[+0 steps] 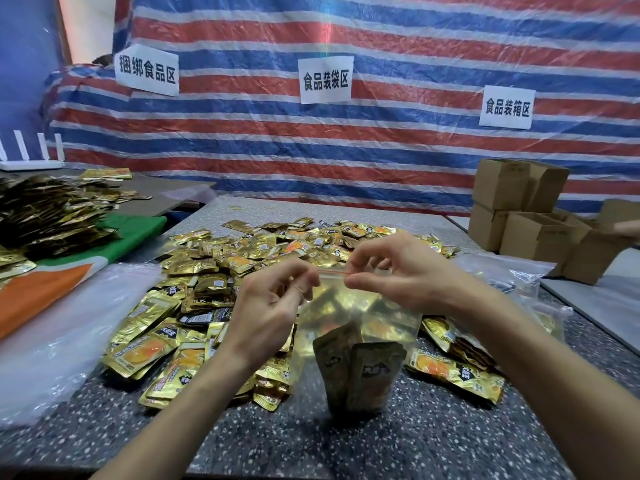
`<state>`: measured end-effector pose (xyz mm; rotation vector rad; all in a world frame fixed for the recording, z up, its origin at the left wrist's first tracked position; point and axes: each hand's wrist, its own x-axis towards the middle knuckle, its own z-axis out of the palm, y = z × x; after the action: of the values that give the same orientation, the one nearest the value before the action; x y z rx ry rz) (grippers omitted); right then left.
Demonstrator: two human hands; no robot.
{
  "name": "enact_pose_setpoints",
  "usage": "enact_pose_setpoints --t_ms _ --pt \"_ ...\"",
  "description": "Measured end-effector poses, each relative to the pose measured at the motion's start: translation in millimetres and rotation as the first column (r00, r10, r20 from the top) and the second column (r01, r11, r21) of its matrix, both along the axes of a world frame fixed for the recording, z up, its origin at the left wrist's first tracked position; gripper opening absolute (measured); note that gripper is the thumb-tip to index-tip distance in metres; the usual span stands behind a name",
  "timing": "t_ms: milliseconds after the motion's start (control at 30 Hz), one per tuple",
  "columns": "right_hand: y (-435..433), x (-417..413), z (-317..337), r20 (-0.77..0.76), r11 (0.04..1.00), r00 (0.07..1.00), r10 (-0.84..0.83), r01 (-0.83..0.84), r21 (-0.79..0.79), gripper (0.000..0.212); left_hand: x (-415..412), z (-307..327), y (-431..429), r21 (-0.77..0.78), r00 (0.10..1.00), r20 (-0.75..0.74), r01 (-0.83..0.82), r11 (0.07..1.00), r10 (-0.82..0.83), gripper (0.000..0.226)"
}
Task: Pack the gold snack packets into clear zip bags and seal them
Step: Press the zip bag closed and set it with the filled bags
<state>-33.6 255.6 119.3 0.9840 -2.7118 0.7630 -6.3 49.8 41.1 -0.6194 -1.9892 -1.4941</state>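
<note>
A clear zip bag (360,327) stands upright on the speckled table (433,441), holding several gold snack packets. Its red zip strip runs between my hands. My left hand (273,299) pinches the strip's left end, and my right hand (391,268) pinches it further right. Behind and beside the bag spreads a large loose heap of gold packets (225,271).
A stack of clear plastic bags (62,327) lies at the left, next to an orange and green cloth. More gold packets are piled at far left (52,209). Cardboard boxes (533,220) stand at the right. A striped tarp with paper signs hangs behind.
</note>
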Motion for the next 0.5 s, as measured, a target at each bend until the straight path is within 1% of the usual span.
enact_pose_setpoints --t_ms 67,233,333,500 --pt "3.0 -1.7 -0.7 0.004 1.000 1.000 -0.004 0.004 0.005 0.012 -2.2 -1.4 -2.6 0.018 1.000 0.001 0.005 1.000 -0.005 0.017" --pt "19.2 -6.7 -7.6 0.061 0.999 0.997 -0.039 0.040 -0.013 0.009 -5.5 -7.1 -15.2 0.055 0.999 0.042 0.009 0.998 -0.011 0.023" --pt "26.0 -6.8 -10.4 0.071 0.998 0.997 -0.044 0.047 -0.045 0.010 -5.7 -7.0 -16.4 0.056 0.999 0.050 0.018 0.998 -0.021 0.019" --pt "40.2 -5.2 -10.3 0.080 0.996 0.994 -0.076 0.080 -0.044 0.009 -7.3 -8.3 -21.1 0.080 0.998 0.052 0.019 0.997 -0.023 0.017"
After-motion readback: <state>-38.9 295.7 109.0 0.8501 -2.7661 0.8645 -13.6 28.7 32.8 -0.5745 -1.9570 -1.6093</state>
